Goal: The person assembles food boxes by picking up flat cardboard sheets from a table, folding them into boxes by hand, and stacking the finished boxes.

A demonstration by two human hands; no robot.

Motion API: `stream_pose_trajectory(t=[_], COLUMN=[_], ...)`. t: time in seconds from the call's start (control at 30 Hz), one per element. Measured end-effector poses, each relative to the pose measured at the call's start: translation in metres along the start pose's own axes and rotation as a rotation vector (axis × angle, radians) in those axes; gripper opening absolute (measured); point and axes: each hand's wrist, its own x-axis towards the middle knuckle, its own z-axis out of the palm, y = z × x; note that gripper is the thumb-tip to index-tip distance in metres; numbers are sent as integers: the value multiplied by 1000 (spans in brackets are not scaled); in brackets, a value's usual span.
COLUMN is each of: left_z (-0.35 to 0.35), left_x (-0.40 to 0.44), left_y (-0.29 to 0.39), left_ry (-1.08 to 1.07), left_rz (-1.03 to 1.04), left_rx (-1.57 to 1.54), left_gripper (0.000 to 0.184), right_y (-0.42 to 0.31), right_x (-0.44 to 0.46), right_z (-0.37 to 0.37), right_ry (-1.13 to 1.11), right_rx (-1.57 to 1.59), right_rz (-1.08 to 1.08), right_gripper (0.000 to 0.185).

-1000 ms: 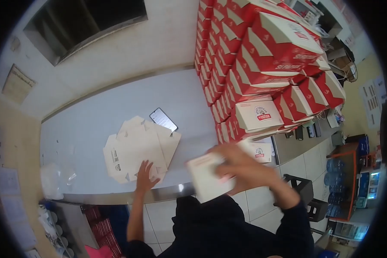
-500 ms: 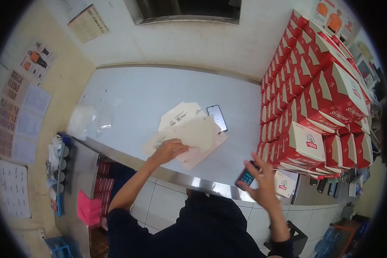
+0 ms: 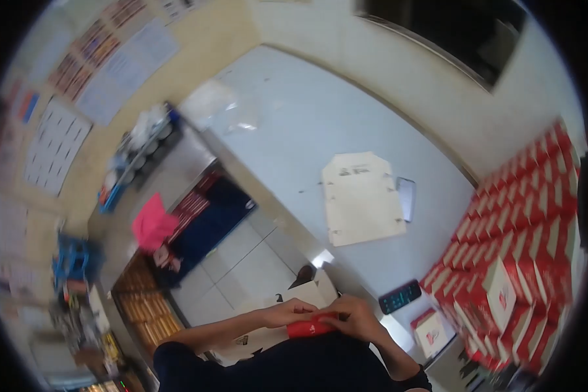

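Close to my body, a cream and red cardboard piece (image 3: 268, 339) is held in front of the dark shirt. My left hand (image 3: 290, 312) pinches its red part from the left, and my right hand (image 3: 350, 315) grips the same red part from the right, the two hands nearly touching. On the table (image 3: 294, 130) lies a flat cream cardboard blank (image 3: 362, 202), partly over a phone (image 3: 406, 198). A second, dark phone (image 3: 400, 297) with a lit screen rests near the table edge.
Stacked red and cream boxes (image 3: 503, 242) rise at the right. Clear plastic (image 3: 222, 108) lies at the table's far left end. At the left are a pink item (image 3: 153, 223), a blue stool (image 3: 72, 259) and a shelf with golden packs (image 3: 147, 306).
The view has swung left. My right hand has let go of the small box it carried. Both hands now hold a cardboard piece by my body, away from the blanks on the table.
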Motion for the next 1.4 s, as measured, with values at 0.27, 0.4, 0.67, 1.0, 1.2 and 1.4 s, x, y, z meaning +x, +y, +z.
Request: stream_pose_trajectory(t=[0.27, 0.4, 0.67, 1.0, 1.2, 1.4], left_z=[35, 37, 24, -83, -104, -157], left_x=[-67, -82, -172, -342, -380, -417], left_y=[-65, -86, -73, -106, -85, -53], left_ry=[226, 476, 597, 1163, 1942, 2042], left_rz=[143, 147, 548, 973, 922, 1185], left_rx=[-608, -301, -138, -944, -182, -297], left_gripper=[75, 78, 65, 46, 24, 29], right_y=[-11, -18, 21, -142, -175, -177], right_x=[93, 143, 226, 349, 374, 408], right_z=[7, 36, 168, 311, 377, 390], right_ry=[-256, -629, -280, -993, -375, -637], right_rx=[-76, -64, 778, 536, 436, -18], right_rz=[-65, -261, 763, -373, -589, -968], right_gripper=[18, 15, 81, 65, 51, 55])
